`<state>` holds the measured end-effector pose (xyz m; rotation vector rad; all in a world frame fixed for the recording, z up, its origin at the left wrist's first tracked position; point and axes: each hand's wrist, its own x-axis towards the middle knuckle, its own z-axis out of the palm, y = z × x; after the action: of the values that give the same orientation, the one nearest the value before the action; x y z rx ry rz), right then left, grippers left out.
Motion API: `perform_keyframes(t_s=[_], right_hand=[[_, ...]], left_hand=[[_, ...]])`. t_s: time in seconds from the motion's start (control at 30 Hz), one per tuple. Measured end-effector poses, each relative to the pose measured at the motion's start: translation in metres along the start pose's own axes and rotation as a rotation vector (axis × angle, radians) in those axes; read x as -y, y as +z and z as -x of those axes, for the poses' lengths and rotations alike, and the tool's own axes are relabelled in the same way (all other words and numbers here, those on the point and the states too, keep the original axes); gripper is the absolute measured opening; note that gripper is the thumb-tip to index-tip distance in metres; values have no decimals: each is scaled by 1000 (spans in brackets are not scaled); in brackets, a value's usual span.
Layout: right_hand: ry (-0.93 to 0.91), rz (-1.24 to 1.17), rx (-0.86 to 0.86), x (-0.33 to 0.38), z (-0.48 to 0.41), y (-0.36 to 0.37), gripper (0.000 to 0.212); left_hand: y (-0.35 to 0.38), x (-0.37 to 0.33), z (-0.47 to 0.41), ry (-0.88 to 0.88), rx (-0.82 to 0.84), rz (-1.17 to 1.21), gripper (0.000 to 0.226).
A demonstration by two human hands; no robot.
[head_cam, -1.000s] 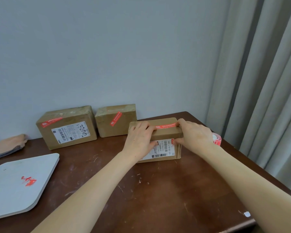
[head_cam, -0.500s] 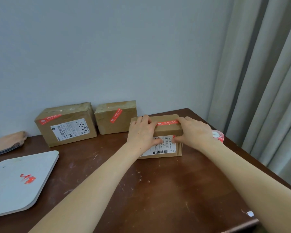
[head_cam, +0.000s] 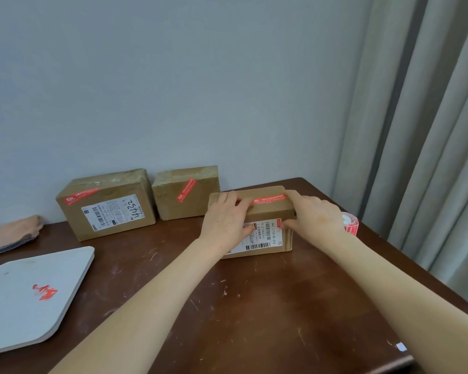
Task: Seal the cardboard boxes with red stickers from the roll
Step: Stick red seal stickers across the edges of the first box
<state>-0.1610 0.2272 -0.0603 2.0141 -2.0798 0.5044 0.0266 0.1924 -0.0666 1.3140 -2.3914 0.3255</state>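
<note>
A small cardboard box [head_cam: 268, 211] with a white barcode label stands on the brown table [head_cam: 254, 306]. A red sticker [head_cam: 270, 198] runs along its top. My left hand [head_cam: 224, 220] grips the box's left end, fingers over the top and thumb on the front label. My right hand [head_cam: 312, 214] grips the right end the same way, fingers on the sticker's right end. The roll of red stickers [head_cam: 349, 224] stands just right of the box, partly hidden by my right hand.
Two more boxes stand against the wall, a larger one [head_cam: 106, 203] and a smaller one [head_cam: 185, 191], each with a red sticker. A white tray [head_cam: 30, 295] with a red scrap lies at the left. Grey curtains [head_cam: 430, 130] hang beyond the table's right edge.
Both hands stay on the box in almost the same places. The camera has tilted slightly, so the scene sits a little higher in view.
</note>
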Motion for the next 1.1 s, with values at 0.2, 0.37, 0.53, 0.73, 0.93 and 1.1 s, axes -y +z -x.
perform_keyframes(t_s=[0.2,0.37,0.53,0.73,0.93,1.1], right_hand=[[-1,19,2,1,2,0,51],[23,44,40,3,-3,-5,46],[34,33,31,6,1,-3,50],[51,17,74,6,-1,-9,50],[130,-179,213,1,-9,-16,81],[266,-690,168,-8,-18,-27,77]], left_hand=[[-1,0,0,-4,9,45,54],[0,0,1,-5,7,35,54],[-1,2,-2,-21,25,61,55],[2,2,1,-2,1,16,55],[-12,6,-3,-112,44,229,65],[-33,29,-1,-452,-160,533,60]])
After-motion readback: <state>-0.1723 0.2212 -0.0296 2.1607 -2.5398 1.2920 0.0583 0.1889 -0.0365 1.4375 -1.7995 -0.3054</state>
